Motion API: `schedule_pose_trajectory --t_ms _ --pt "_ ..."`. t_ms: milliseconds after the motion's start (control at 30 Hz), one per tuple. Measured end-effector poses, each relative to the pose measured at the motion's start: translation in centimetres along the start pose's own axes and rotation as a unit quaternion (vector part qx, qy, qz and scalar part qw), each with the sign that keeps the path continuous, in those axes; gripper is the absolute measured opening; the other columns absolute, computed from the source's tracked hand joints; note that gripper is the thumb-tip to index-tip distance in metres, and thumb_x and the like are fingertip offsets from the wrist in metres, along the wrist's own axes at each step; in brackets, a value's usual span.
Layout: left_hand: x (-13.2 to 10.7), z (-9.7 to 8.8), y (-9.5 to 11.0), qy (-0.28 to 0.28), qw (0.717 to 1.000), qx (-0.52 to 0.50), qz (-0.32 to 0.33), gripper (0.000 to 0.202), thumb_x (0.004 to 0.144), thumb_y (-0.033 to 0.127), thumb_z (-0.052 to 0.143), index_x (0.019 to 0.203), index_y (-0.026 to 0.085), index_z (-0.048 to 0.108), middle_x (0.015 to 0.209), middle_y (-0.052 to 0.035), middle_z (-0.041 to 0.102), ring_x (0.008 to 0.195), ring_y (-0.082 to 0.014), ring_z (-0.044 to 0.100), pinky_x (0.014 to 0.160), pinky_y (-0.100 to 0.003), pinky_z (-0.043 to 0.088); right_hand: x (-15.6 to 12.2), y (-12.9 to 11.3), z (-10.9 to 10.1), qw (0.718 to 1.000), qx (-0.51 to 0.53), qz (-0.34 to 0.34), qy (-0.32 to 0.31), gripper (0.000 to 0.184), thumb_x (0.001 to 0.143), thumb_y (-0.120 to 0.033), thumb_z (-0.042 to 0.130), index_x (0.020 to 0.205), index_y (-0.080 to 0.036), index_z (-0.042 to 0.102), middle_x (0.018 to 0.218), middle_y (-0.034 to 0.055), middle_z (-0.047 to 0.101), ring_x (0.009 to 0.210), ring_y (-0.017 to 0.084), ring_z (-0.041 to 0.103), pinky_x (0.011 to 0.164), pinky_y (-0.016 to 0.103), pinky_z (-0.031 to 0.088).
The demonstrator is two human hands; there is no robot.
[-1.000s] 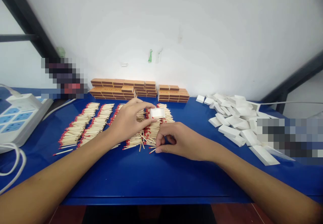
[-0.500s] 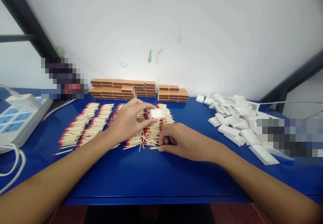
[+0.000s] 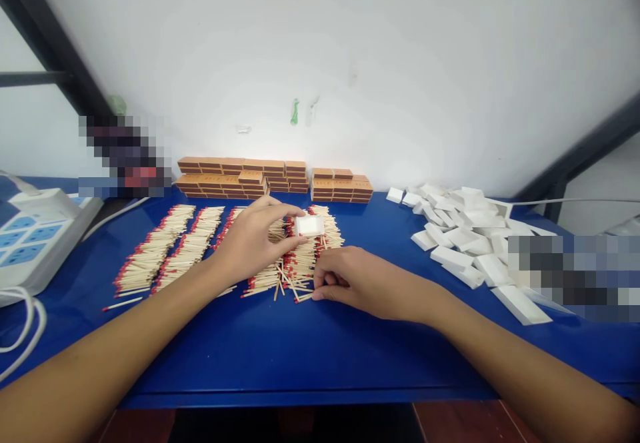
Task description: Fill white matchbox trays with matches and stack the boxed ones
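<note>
Between thumb and fingers, my left hand [image 3: 253, 236] holds a small white matchbox tray [image 3: 310, 226] above the rows of matches, its open side facing me. My right hand [image 3: 347, 275] is closed in a pinch at the near end of the rightmost row. The end of a single match [image 3: 303, 298] meets its fingertips, its red head pointing left. Red-headed matches [image 3: 300, 263] lie in several rows on the blue table, partly hidden behind my left hand and forearm. A few near my right hand lie crosswise.
Orange-brown matchboxes [image 3: 220, 182] are stacked along the wall, with a smaller stack [image 3: 341, 186] beside them. White trays [image 3: 465, 220] lie heaped at the right. A white power strip [image 3: 30, 243] with cables sits at the left. The table's front edge [image 3: 280, 400] runs below my arms.
The match at my right fingertips has tilted slightly, its head now lower. The tray in my left hand has turned a little. Both hands stay nearly in place; the view has shifted slightly.
</note>
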State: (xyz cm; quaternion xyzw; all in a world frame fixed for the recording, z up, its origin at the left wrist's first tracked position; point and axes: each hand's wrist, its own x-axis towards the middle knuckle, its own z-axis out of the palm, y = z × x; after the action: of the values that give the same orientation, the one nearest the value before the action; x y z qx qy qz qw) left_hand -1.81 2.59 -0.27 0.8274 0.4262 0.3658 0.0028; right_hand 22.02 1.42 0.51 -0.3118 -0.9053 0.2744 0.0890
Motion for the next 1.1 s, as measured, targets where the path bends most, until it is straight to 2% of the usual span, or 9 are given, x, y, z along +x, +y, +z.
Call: schedule_pose_trajectory --t_ms 200,433,600,733,900,1100 --pt "-0.1 0.0 -0.2 0.001 1.0 -0.001 0.012 0.034 0.087 0.035 0.078 0.118 0.024 0.07 0.106 -0.0053 0.069 0.102 -0.0226 0.065 0.09 -0.037 0.053 0.0 -0.1 -0.2 1.0 0.004 0.024 -0.01 0.011 0.094 -0.028 0.068 0.087 -0.019 0.069 0.082 0.0003 0.069 0.072 0.013 0.057 0.066 0.026 0.037" --pt "0.0 0.0 -0.2 -0.004 1.0 -0.002 0.004 0.034 0.086 0.035 0.079 0.118 0.025 0.07 0.108 -0.0052 0.069 0.102 -0.0222 0.065 0.089 -0.037 0.053 -0.2 -0.1 -0.9 1.0 -0.013 0.007 -0.025 0.012 0.096 -0.026 0.065 0.086 -0.019 0.065 0.089 0.0024 0.07 0.078 0.015 0.058 0.069 0.028 0.038" --pt "-0.1 0.0 -0.1 0.0 1.0 0.001 -0.001 0.034 0.087 0.04 0.078 0.117 0.026 0.071 0.105 -0.0049 0.07 0.1 -0.0222 0.065 0.087 -0.036 0.052 -0.3 1.0 -2.6 0.999 -0.004 0.001 0.031 0.014 0.097 -0.026 0.06 0.086 -0.02 0.064 0.084 0.0012 0.067 0.074 0.015 0.056 0.067 0.027 0.038" --pt "-0.1 0.2 -0.1 0.002 1.0 -0.009 0.004 0.035 0.086 0.041 0.079 0.116 0.026 0.072 0.104 -0.0044 0.071 0.099 -0.0218 0.066 0.087 -0.035 0.052 -0.1 2.4 -3.3 0.992 -0.058 0.005 0.108 0.018 0.099 -0.031 0.057 0.088 -0.019 0.062 0.084 0.0018 0.063 0.074 0.015 0.053 0.067 0.027 0.037" --pt "-0.2 0.5 0.2 -0.004 1.0 -0.018 0.013 0.035 0.085 0.038 0.08 0.117 0.025 0.073 0.103 -0.0049 0.071 0.095 -0.0212 0.065 0.085 -0.035 0.052 0.4 2.7 -2.7 0.974 -0.139 -0.007 0.178 0.009 0.101 -0.024 0.055 0.095 -0.018 0.058 0.094 0.0042 0.061 0.079 0.016 0.053 0.07 0.028 0.037" --pt "-0.3 0.7 0.8 -0.014 0.999 -0.014 0.038 0.035 0.086 0.038 0.079 0.119 0.025 0.072 0.101 -0.0058 0.069 0.097 -0.022 0.064 0.084 -0.035 0.051 0.7 1.6 -1.7 0.952 -0.247 -0.012 0.179 0.013 0.104 -0.026 0.051 0.1 -0.016 0.06 0.1 0.0084 0.062 0.078 0.017 0.054 0.066 0.029 0.034"
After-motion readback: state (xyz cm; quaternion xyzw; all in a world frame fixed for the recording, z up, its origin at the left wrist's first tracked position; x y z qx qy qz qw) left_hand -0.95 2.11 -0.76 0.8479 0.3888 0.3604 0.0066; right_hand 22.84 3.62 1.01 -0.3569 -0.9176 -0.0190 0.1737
